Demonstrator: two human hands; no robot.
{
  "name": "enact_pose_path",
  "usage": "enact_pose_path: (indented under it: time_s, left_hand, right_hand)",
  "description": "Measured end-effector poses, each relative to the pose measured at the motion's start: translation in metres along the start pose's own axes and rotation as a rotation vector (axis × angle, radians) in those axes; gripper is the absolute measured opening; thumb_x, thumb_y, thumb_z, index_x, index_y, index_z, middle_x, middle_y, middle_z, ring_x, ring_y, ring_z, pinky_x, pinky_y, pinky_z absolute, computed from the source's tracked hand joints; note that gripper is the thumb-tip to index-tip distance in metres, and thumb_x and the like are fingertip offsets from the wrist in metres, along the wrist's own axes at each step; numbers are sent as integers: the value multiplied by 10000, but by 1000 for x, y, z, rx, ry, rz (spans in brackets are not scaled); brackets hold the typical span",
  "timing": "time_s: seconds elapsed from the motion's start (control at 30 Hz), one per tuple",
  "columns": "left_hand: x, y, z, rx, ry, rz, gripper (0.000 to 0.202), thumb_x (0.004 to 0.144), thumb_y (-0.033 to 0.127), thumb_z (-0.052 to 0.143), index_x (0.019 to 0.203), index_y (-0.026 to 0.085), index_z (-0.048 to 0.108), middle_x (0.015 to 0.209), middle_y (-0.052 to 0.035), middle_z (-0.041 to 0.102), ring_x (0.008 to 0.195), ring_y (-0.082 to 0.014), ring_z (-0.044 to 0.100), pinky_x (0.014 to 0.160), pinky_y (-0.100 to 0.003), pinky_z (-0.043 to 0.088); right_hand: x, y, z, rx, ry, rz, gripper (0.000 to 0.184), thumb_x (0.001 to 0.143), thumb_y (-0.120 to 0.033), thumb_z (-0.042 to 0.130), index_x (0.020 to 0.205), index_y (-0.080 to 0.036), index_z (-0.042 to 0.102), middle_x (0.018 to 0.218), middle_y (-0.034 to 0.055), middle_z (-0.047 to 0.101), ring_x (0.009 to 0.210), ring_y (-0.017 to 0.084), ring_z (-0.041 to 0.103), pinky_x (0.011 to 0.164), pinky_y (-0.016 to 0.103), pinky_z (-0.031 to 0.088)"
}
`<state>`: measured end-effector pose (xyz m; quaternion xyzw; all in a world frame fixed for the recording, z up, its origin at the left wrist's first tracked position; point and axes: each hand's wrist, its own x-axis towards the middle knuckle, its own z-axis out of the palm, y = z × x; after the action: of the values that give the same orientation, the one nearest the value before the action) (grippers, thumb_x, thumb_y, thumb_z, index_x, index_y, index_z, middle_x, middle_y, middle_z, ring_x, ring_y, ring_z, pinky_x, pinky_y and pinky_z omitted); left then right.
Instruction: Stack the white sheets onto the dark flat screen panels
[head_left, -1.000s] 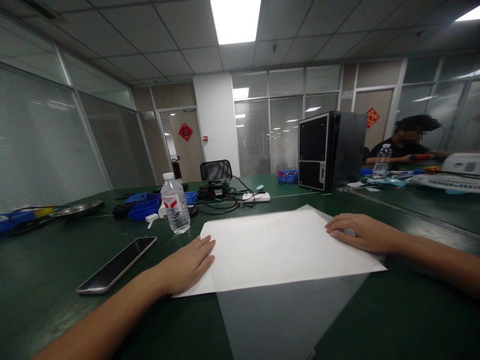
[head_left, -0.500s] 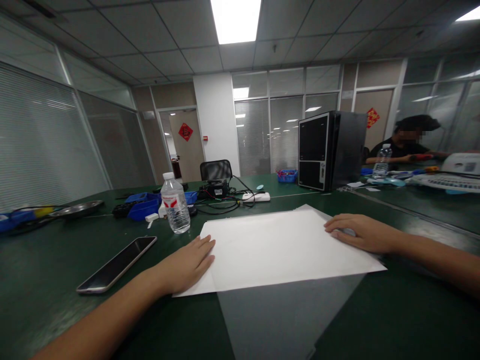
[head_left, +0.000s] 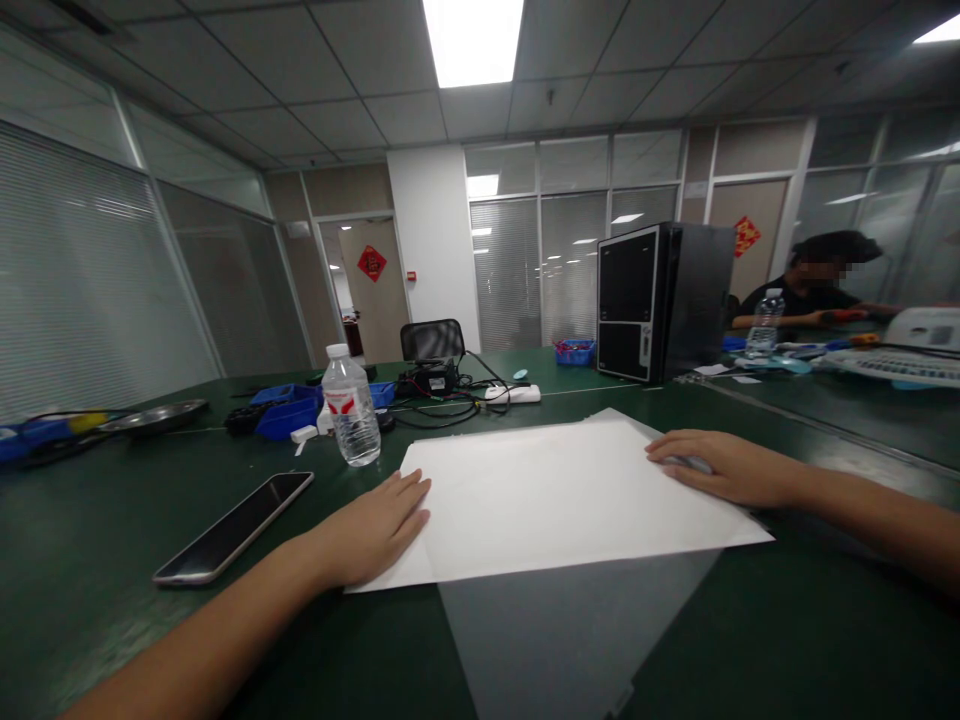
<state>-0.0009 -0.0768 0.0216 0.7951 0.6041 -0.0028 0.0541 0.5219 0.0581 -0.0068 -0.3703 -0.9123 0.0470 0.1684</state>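
Note:
A white sheet of paper lies flat in front of me. Beneath it, a translucent grey plastic sheet sticks out toward me and at the far right corner. My left hand rests palm down on the paper's left edge, its fingers stretched out. On the right edge lies my right hand, fingers extended and slightly bent, touching the paper. Neither hand grips anything. To the left of my left hand is a smartphone with a dark screen. A clear water bottle stands upright just beyond that hand.
The table is dark green. Behind the paper are blue bins, tangled black cables and a white power strip. A black computer tower stands back right. At far right a person sits near another bottle.
Almost nothing differs. My right hand's fingertips have shifted very slightly left on the paper, and the left hand stays in place.

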Motion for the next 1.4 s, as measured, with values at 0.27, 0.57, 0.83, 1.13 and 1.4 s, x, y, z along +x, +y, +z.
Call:
enact_pose_path:
  time_s: [0.27, 0.57, 0.83, 1.13, 1.4]
  left_hand:
    - [1, -4, 2, -11, 25, 17, 775, 1010, 678, 248, 1574, 163, 381, 1669, -122, 289, 1547, -316, 231, 1265, -504, 215]
    - [0, -2, 1, -16, -11, -11, 796, 1006, 687, 220, 1593, 161, 335, 1684, -116, 248, 1554, -315, 209, 1266, -513, 202]
    - [1, -1, 0, -33, 29, 2, 772, 1000, 688, 275, 1568, 179, 398, 1660, -113, 310, 1542, -317, 241, 1263, -504, 224]
    - [1, -2, 1, -27, 37, 24, 791, 1002, 691, 250, 1564, 154, 400, 1655, -135, 312, 1539, -319, 257, 1259, -514, 232]
    - [1, -3, 1, -41, 32, 9, 789, 999, 697, 257, 1572, 171, 386, 1663, -119, 290, 1543, -321, 239, 1262, -523, 221]
  right_hand:
    - [-1, 0, 0, 2, -11, 16, 474, 981, -612, 498, 1270, -293, 696, 1335, 72, 634, 1220, 314, 595, 1069, 541, 483]
    - [-2, 3, 0, 6, -11, 0, 466, 994, -593, 490, 1304, -298, 673, 1350, 74, 626, 1227, 315, 589, 1075, 554, 479]
    - [-2, 4, -1, -6, -44, 21, 457, 998, -583, 490, 1324, -308, 653, 1384, 56, 603, 1269, 304, 563, 1102, 531, 457]
    - [-1, 3, 0, -3, -37, 1, 449, 1001, -576, 484, 1301, -297, 666, 1366, 66, 613, 1258, 305, 571, 1097, 531, 462]
    - [-2, 5, 0, 8, -26, 6, 441, 992, -576, 502, 1302, -309, 669, 1361, 60, 618, 1245, 309, 581, 1088, 537, 473]
